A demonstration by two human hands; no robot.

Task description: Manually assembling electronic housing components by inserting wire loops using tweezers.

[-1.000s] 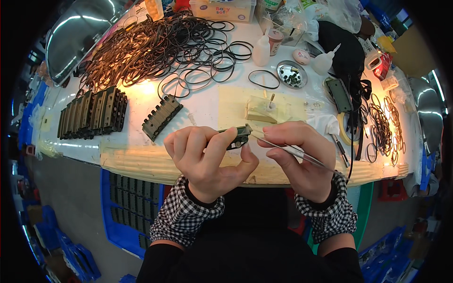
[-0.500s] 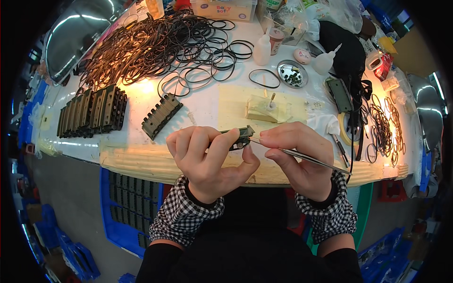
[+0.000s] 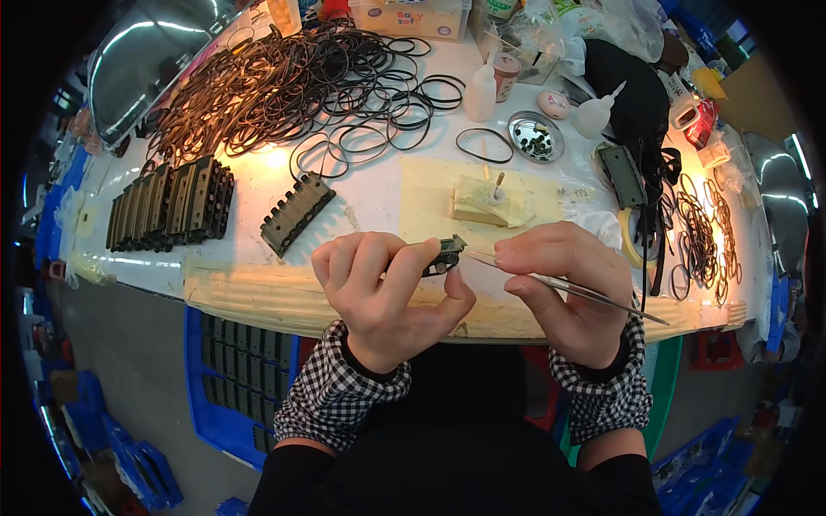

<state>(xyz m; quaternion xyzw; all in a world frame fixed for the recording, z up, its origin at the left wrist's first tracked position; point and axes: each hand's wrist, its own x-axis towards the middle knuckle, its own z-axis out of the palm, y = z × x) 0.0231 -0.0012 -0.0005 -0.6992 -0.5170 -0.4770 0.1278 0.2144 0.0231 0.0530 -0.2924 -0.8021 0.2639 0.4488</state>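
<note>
My left hand (image 3: 387, 297) is closed around a small dark green model part with wheels (image 3: 445, 256), which pokes out between thumb and fingers. Its near side is hidden by the fingers. In my right hand (image 3: 572, 284) I pinch thin metal tweezers (image 3: 598, 298); their tips point at the part but stand a little apart from it. Beyond the hands sits a yellow taped block (image 3: 479, 202) with a small stick standing up from it. A single green wheeled model piece (image 3: 295, 213) lies to the left of it.
Rows of similar green pieces (image 3: 172, 204) stand at the left. Behind them spreads a tangled heap of black rubber loops (image 3: 258, 90). A round dish of small dark parts (image 3: 535, 138) and white squeeze bottles (image 3: 480, 93) are at the back. A blue crate (image 3: 202, 413) sits below the padded table edge (image 3: 249, 292).
My right hand has drawn back to the right with the tweezers, whose tips have come away from the part. My left hand has barely moved and still grips it.
</note>
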